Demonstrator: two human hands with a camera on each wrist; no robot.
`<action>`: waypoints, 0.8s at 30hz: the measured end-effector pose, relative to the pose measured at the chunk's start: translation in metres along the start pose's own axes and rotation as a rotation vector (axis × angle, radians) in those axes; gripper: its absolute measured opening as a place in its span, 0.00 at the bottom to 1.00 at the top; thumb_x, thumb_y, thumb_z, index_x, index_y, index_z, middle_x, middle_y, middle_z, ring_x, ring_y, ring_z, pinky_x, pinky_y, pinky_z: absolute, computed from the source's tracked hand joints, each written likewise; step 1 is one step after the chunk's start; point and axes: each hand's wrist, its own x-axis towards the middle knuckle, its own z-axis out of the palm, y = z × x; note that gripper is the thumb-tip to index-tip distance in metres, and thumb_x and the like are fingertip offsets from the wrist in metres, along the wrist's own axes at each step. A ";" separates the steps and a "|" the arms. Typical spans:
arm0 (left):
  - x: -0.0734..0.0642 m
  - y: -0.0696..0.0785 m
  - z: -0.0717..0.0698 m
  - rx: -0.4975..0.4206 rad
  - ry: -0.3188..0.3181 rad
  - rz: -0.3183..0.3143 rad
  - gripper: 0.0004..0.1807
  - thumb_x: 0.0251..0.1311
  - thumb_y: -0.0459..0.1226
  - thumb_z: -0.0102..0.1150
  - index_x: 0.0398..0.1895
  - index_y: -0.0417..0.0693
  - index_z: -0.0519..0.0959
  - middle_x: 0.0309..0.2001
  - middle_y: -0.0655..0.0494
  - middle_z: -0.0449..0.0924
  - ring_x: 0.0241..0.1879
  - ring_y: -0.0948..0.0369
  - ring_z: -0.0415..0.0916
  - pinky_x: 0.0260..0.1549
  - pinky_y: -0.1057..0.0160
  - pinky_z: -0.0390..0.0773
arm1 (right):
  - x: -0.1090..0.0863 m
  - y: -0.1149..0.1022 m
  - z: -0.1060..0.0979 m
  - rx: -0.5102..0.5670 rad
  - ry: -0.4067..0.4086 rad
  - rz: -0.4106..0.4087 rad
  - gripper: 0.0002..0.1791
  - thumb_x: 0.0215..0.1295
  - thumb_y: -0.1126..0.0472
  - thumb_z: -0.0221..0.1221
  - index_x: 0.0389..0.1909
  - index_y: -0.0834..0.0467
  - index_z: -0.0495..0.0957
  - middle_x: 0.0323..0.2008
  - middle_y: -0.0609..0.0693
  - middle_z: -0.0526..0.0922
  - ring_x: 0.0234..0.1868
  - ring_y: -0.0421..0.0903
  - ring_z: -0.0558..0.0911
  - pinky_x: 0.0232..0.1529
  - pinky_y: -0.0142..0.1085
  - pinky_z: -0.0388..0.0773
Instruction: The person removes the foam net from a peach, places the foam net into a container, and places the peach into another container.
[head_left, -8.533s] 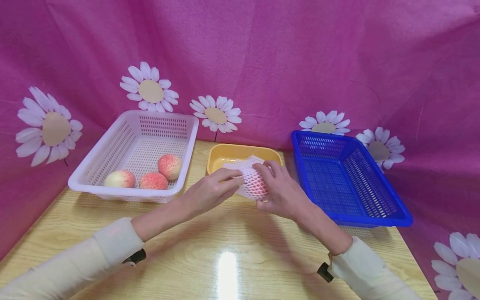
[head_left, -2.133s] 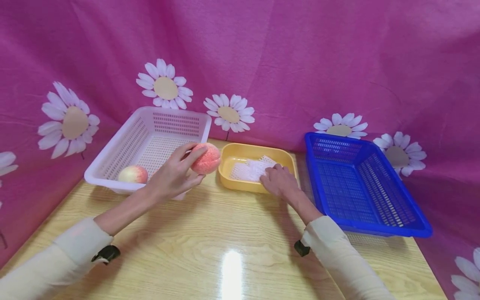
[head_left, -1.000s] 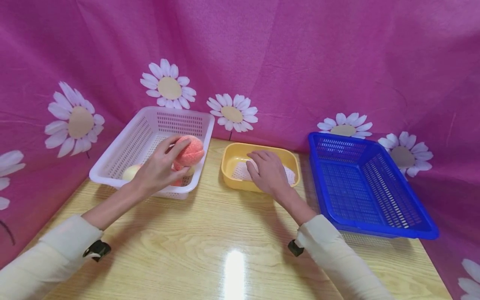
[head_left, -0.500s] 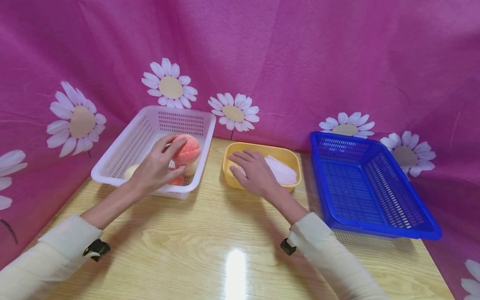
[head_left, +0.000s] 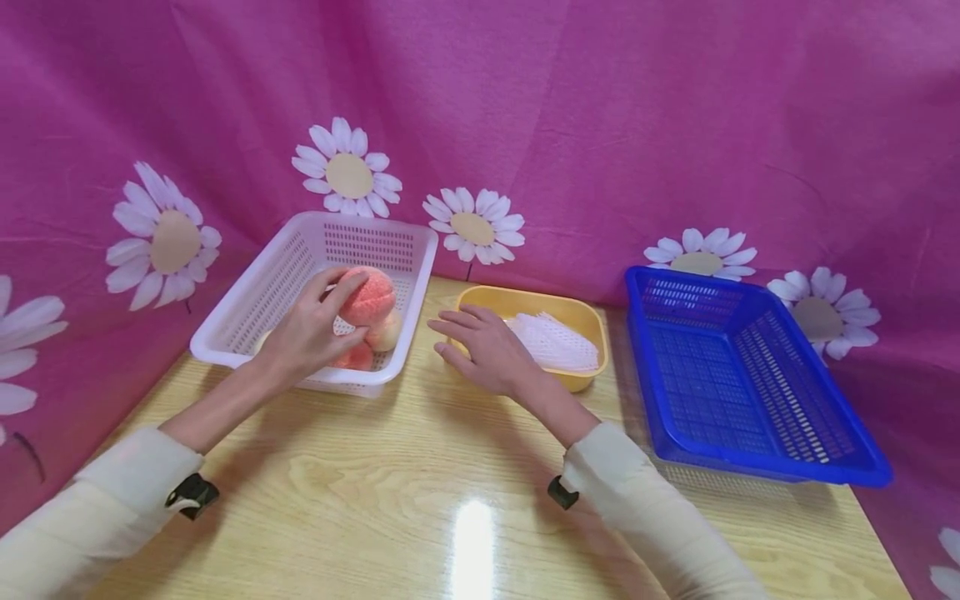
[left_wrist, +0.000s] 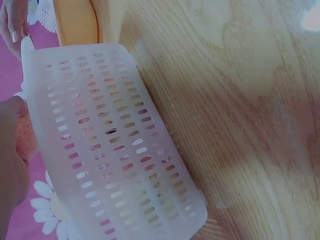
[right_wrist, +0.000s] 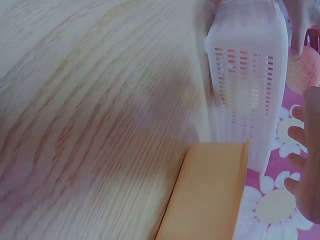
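Observation:
My left hand [head_left: 303, 329] pinches a coral-pink peach [head_left: 369, 297] between thumb and fingers, over the front right part of the white basket [head_left: 360, 377]. Below it in that basket lie a pale peach [head_left: 385, 332] and a reddish peach [head_left: 356, 357]; another pale one is mostly hidden behind the hand. My right hand [head_left: 483, 348] holds nothing, its fingers spread, over the left end of the yellow tray [head_left: 551, 300]. White foam net sleeves [head_left: 558, 343] lie in the tray beside it. In the right wrist view the peach [right_wrist: 304, 70] shows above the basket wall.
A blue basket [head_left: 757, 462] with slotted sides and nothing in it stands on the right of the wooden table [head_left: 390, 500]. Behind everything hangs a pink curtain [head_left: 570, 150] with daisies.
Earlier both hands were at a net-covered peach over the tray. Since then the bare peach has gone left over the white basket in my left hand; my right hand has left the nets, moving left.

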 end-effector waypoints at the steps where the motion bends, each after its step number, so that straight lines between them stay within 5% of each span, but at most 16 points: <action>1: 0.000 0.000 0.000 -0.002 0.000 -0.008 0.41 0.38 0.26 0.78 0.61 0.35 0.71 0.56 0.33 0.69 0.54 0.43 0.71 0.48 0.48 0.81 | 0.001 -0.001 0.001 0.000 -0.008 -0.005 0.24 0.76 0.49 0.52 0.66 0.54 0.75 0.66 0.53 0.75 0.71 0.55 0.65 0.73 0.43 0.55; 16: -0.004 -0.011 -0.005 -0.027 -0.023 -0.116 0.41 0.40 0.25 0.78 0.63 0.33 0.71 0.56 0.34 0.70 0.53 0.43 0.73 0.48 0.47 0.79 | 0.021 -0.019 0.012 0.022 -0.060 -0.044 0.25 0.76 0.47 0.52 0.69 0.49 0.73 0.67 0.50 0.73 0.73 0.56 0.63 0.73 0.54 0.53; 24: -0.007 -0.018 -0.008 -0.022 -0.024 -0.148 0.42 0.39 0.25 0.79 0.63 0.31 0.71 0.55 0.33 0.71 0.53 0.43 0.72 0.51 0.46 0.78 | 0.026 -0.024 0.018 0.033 -0.072 -0.070 0.24 0.77 0.48 0.51 0.69 0.50 0.72 0.69 0.50 0.71 0.73 0.56 0.61 0.74 0.51 0.50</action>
